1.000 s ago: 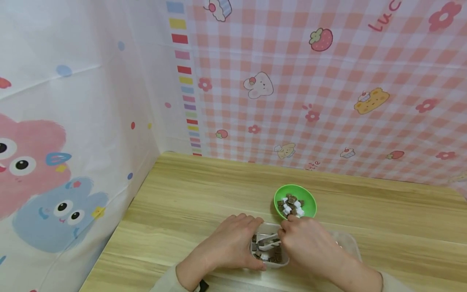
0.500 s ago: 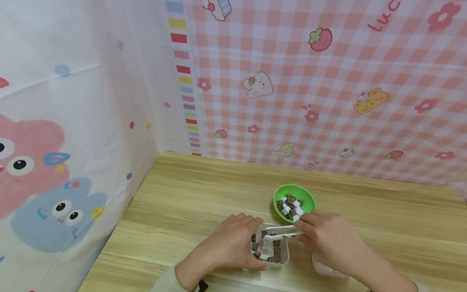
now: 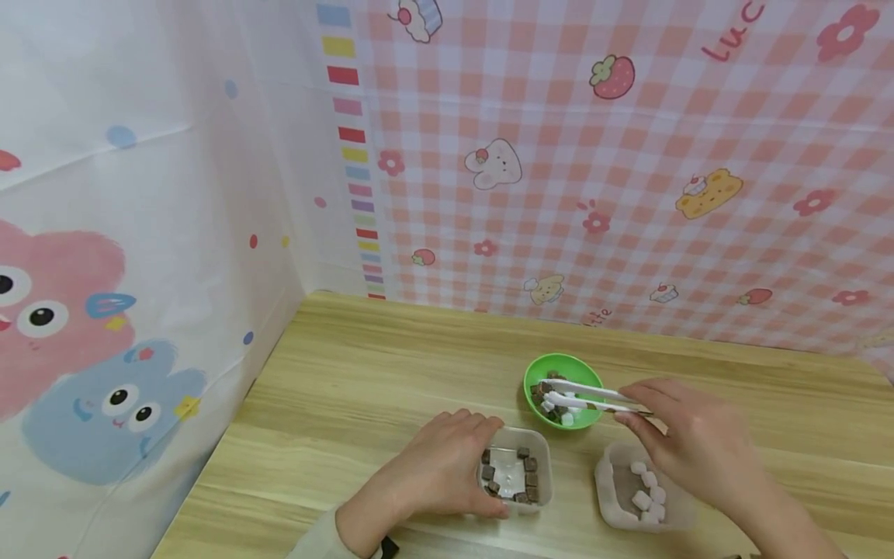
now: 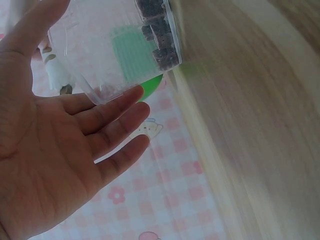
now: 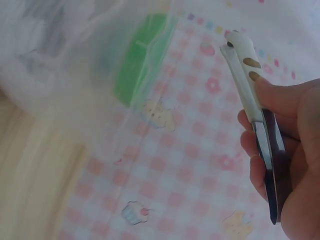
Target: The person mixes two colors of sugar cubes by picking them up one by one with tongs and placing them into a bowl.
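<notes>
My left hand (image 3: pixel 447 466) holds a clear plastic container (image 3: pixel 545 466) by its left side, thumb at the near side and fingers at the far side. Brown cubes (image 3: pixel 531 480) lie along the container's walls. In the left wrist view, the other fingers (image 4: pixel 120 125) extend past the clear wall. My right hand (image 3: pixel 698 442) pinches tongs (image 5: pixel 265 145) with white ends and metal handles. Their tips reach into a green bowl (image 3: pixel 564 362) of mixed brown and white pieces; whether they grasp a piece I cannot tell.
To the right, under my right forearm, stands a second clear container (image 3: pixel 611 505) with several white marshmallow-like pieces (image 3: pixel 649 481). All of it rests on a wood-grain table (image 3: pixel 391 357). A pink checked cloth (image 3: pixel 559 186) hangs behind, a white printed one (image 3: pixel 174 194) at the left.
My right hand and the tongs have gone from the left container to the green bowl, away and to the right. The second container has come into fuller view. My left hand has stayed in place.
</notes>
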